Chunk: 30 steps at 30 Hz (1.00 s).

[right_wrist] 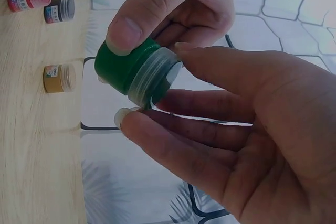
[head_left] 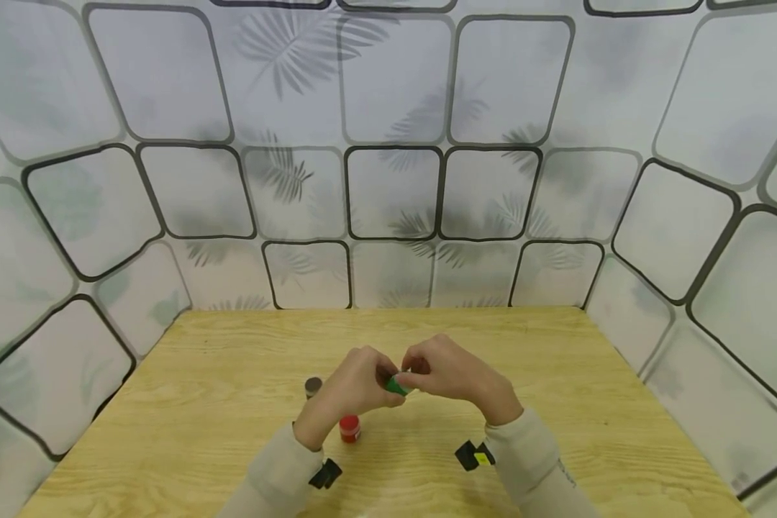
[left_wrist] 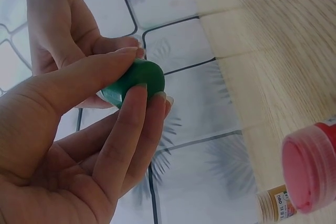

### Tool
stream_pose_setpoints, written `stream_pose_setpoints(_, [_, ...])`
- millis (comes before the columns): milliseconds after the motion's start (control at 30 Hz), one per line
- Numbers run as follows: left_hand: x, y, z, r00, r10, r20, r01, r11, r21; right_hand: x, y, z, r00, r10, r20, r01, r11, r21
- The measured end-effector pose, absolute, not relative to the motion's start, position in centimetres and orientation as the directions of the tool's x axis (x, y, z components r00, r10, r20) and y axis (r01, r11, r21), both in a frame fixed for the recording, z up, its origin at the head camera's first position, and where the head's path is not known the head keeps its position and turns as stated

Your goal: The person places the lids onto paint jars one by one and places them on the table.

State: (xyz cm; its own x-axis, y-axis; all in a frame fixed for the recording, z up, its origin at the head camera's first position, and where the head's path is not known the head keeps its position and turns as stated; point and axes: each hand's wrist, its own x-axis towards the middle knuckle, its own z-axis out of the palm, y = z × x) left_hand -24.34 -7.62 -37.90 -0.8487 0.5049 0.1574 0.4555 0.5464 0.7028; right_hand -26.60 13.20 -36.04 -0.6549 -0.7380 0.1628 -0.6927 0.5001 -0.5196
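Both hands hold a small green paint jar (head_left: 396, 385) in the air over the wooden table. In the right wrist view, the left hand (right_wrist: 176, 9) grips the green body, its thumb pressed on the side. The jar is tilted, and its clear ribbed lid (right_wrist: 148, 80) faces the right hand (right_wrist: 236, 124), whose thumb and fingertips pinch the lid's rim. The left wrist view shows the left hand (left_wrist: 79, 129) with thumb and fingers around the jar's green base (left_wrist: 142, 80). There the right hand (left_wrist: 60, 30) is behind it, and the lid is mostly hidden.
On the table (head_left: 557, 403), a red jar (head_left: 350, 429) stands beside the left forearm, with a dark jar (head_left: 313, 387) farther back. A golden-brown jar (right_wrist: 54, 78) shows in the right wrist view. Patterned fabric walls (head_left: 395, 194) surround the table's back and sides.
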Motion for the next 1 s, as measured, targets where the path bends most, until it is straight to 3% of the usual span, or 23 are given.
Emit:
stream_pose_setpoints(233, [-24.4,-7.8,-38.0,-0.857,0.49,0.161,0.453,0.565,0.69,-26.6,14.2,-35.7,-0.705,-0.694,0.148,-0.636,0.525,-0.566])
stream_pose_setpoints(433, [-24.3,-7.8,-37.9,-0.865,0.483,0.139,0.428,0.565,0.705,-26.7,14.7,-35.4,-0.663,-0.735,0.141,-0.634,0.452,-0.628])
stream_pose_setpoints(667, [-24.2,-7.7,-37.8,-0.862,0.482,0.159,0.44,0.554,0.706,-26.9,14.4,-35.7,-0.613,-0.776,0.145,-0.669,0.412,-0.619])
stream_pose_setpoints(1000, [-24.4,-7.6,-38.0,-0.857,0.49,0.158,0.444,0.549,0.708,-27.1,14.1,-36.1,-0.623,-0.768,0.15,-0.685,0.443,-0.578])
